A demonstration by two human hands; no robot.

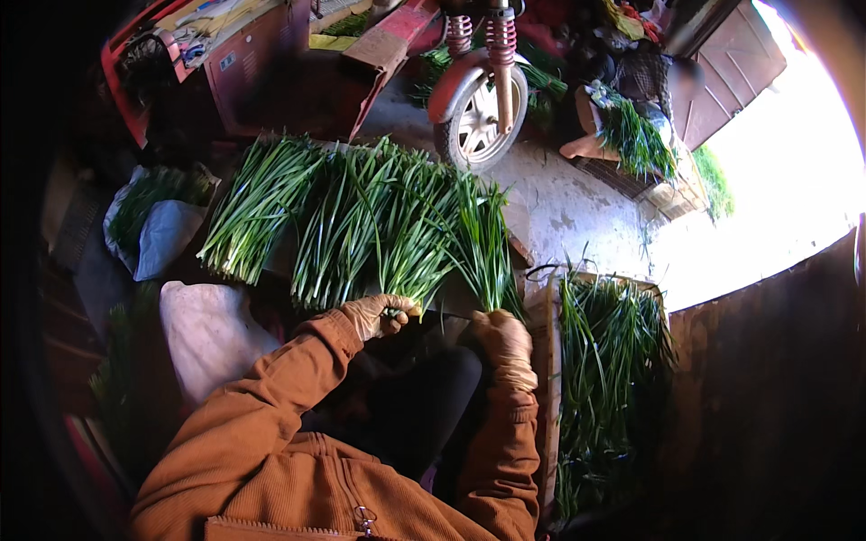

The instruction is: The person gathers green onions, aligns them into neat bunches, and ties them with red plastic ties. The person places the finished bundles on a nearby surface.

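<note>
Long green garlic chives [365, 209] lie side by side in a thick layer before me, with pale cut ends towards my body. My left hand [380, 316], in a thin translucent glove, has its fingers curled around the stem ends of a bunch [414, 270] near the layer's front edge. To the right, my gloved right hand [504, 338] is closed at the stem ends of a separate, narrower bunch [486, 247]. The leaves of both bunches fan out away from me. The stems inside my right fist are hidden.
A crate [553, 379] heaped with chives [612, 351] stands at my right. Beyond the layer is a vehicle's front wheel [482, 125]. Another person [639, 81] sits at the back right with chives [632, 132]. A white sack [169, 230] holding greens lies at left.
</note>
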